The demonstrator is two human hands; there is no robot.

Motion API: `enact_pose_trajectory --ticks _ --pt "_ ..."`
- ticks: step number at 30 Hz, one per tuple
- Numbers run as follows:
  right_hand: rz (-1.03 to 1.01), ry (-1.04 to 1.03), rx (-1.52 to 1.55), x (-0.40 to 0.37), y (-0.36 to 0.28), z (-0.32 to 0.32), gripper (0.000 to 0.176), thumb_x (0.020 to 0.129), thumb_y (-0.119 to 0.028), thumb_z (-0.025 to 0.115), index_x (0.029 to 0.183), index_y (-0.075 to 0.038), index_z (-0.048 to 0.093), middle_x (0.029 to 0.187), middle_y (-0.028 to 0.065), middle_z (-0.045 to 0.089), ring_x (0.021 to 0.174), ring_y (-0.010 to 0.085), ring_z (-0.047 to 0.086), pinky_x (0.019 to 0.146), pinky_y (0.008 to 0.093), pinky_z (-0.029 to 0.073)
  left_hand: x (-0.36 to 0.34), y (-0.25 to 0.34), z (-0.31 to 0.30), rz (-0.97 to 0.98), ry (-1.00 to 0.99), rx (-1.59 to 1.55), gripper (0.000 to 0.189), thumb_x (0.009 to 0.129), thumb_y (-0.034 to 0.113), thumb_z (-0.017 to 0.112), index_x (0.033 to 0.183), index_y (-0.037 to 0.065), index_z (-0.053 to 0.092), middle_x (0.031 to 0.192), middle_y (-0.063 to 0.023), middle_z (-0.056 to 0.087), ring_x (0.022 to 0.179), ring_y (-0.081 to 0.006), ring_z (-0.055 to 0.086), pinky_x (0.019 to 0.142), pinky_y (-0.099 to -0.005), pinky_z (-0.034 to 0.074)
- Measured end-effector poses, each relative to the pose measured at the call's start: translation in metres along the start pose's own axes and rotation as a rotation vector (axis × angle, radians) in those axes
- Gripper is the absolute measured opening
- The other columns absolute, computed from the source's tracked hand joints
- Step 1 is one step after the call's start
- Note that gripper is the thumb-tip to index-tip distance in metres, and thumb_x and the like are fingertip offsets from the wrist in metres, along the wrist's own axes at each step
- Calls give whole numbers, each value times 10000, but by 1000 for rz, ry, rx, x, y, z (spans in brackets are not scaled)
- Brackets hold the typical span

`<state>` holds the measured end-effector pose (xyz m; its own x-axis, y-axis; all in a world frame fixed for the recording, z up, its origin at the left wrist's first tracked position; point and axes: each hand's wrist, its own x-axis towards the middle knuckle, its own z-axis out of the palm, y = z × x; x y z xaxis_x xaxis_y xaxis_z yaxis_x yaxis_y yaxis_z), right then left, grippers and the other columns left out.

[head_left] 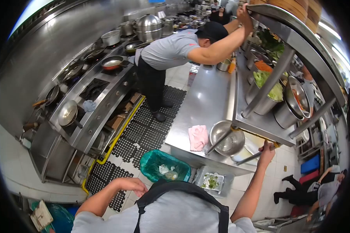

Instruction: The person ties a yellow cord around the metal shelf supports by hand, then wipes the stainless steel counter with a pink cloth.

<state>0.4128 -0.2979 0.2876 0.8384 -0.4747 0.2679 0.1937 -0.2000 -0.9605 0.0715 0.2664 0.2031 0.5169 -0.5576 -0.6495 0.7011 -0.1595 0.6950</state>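
My left hand (pixel 131 186) hangs in the air beside the green-lined bin (pixel 147 165), its fingers curled together and nothing clearly visible in them. On the right, my right hand (pixel 266 152) has its fingers wrapped round the lower edge or corner post of the steel shelf (pixel 260 134). A metal bowl (pixel 227 139) rests on the steel counter (pixel 200 97) just left of that hand. Beside the bowl lies a folded pink cloth (pixel 198 138). Steel pots with lettuce (pixel 275 92) and shredded orange food (pixel 263 66) stand on the shelf.
A co-worker (pixel 171 50) in a black cap leans over the counter, arms raised to the upper shelf. The stove (pixel 114 95) with pans runs along the left. A clear tub (pixel 229 181) holding greens stands below the counter. Another person (pixel 324 188) is at far right.
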Motion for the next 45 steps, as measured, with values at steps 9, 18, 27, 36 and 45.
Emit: enact_pose_trajectory --ticks 9,18,27,36,45 --pt "1 0 12 -4 -5 2 326 985 -180 689 713 -60 553 584 38 552 537 129 523 554 287 419 42 -157 -14 -279 -186 405 401 890 341 713 1150 37 733 1076 -87 722 914 -201 657 854 -379 522" --pt "-14 47 -50 -6 -2 4 310 977 -203 698 752 -58 542 585 45 553 528 135 534 551 296 419 48 -203 -17 -380 258 172 531 906 386 702 1300 31 685 1267 -188 705 1091 -310 675 981 -455 517" --pt "-2 82 -129 -11 -20 8 404 965 -268 696 673 -19 569 573 63 573 556 155 545 588 339 428 29 -172 -19 -307 417 288 547 932 412 671 1306 13 672 1271 -216 692 1130 -339 667 998 -456 515" --pt "17 92 -39 -11 -17 9 364 952 -248 720 687 -39 585 581 43 583 546 124 544 567 307 425 14 -161 -20 -330 454 395 567 957 437 639 1312 -5 659 1275 -244 680 1169 -368 658 1015 -457 512" --pt "10 153 -91 -10 -15 14 388 969 -255 705 678 -35 573 552 35 558 514 121 529 542 319 428 61 -59 -36 -355 449 910 591 983 463 608 1318 -23 647 1278 -272 668 1208 -397 650 1032 -458 509"
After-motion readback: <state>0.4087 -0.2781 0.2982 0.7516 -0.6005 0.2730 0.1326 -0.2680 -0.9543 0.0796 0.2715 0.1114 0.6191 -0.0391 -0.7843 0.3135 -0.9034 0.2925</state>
